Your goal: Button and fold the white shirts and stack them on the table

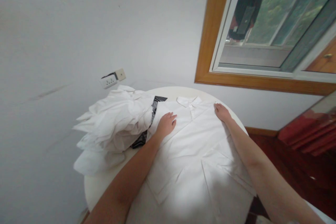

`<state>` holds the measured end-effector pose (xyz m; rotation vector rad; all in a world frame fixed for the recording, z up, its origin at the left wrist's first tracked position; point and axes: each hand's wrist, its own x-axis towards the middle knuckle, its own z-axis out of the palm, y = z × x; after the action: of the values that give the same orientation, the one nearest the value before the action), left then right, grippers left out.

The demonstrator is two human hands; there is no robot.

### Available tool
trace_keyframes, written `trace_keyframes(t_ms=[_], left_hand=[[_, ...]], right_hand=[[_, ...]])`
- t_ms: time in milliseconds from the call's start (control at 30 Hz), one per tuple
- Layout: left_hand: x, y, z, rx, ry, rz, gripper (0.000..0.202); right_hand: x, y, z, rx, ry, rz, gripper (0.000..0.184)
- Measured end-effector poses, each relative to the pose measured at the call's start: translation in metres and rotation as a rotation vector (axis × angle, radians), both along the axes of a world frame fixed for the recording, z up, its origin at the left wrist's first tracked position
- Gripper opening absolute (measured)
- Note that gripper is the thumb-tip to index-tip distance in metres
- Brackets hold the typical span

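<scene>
A white collared shirt (183, 136) lies spread out on a round white table (169, 91), its collar toward the wall and its lower part nearest me. My left hand (166, 125) rests on the shirt's upper left side with the fingers apart. At the far right corner, by the shoulder, my right hand (222, 112) has its fingers curled in on the edge of the cloth. The fingertips there are small and partly hidden. Creases run across the middle and lower part of the shirt.
A heap of crumpled white clothes (115, 119) sits left of the shirt, with a black striped cloth (140, 140) partly under it. Behind the table is a white wall with a power socket (109, 81). A wood-framed window (204, 52) is at upper right, above a dark red floor (291, 161).
</scene>
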<state>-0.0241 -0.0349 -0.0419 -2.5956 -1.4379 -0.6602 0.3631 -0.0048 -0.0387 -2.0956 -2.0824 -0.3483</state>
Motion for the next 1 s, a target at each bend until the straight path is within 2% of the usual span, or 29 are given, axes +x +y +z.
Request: trace_keyframes(t_ms=[133,300,400,533,633,733,833,1000], left_hand=[[0.000,-0.001,-0.002,0.004,0.012,-0.002,0.038],[0.003,0.005,0.003,0.005,0.052,0.033,0.038],[0.005,0.023,0.016,-0.004,0.134,0.141,0.041],[0.003,0.066,0.038,-0.062,0.254,0.268,0.049],[-0.002,0.100,0.048,-0.122,0.333,0.288,0.053],[-0.006,0.124,0.055,-0.176,0.379,0.257,0.049],[-0.009,0.134,0.060,-0.184,0.413,0.221,0.040],[-0.004,0.127,0.076,-0.140,0.416,0.229,0.029]], right_hand=[[0.008,0.011,-0.006,-0.078,0.037,-0.024,0.046],[0.001,0.023,0.005,-0.019,0.095,-0.131,0.046],[-0.007,0.035,0.016,-0.035,0.088,-0.178,0.046],[-0.013,0.051,0.030,-0.154,0.026,-0.134,0.047],[-0.014,0.058,0.037,-0.187,0.003,-0.130,0.043],[-0.017,0.059,0.041,-0.195,-0.016,-0.122,0.036],[-0.021,0.057,0.044,-0.174,-0.030,-0.100,0.033],[-0.028,0.049,0.057,-0.020,-0.009,-0.058,0.029]])
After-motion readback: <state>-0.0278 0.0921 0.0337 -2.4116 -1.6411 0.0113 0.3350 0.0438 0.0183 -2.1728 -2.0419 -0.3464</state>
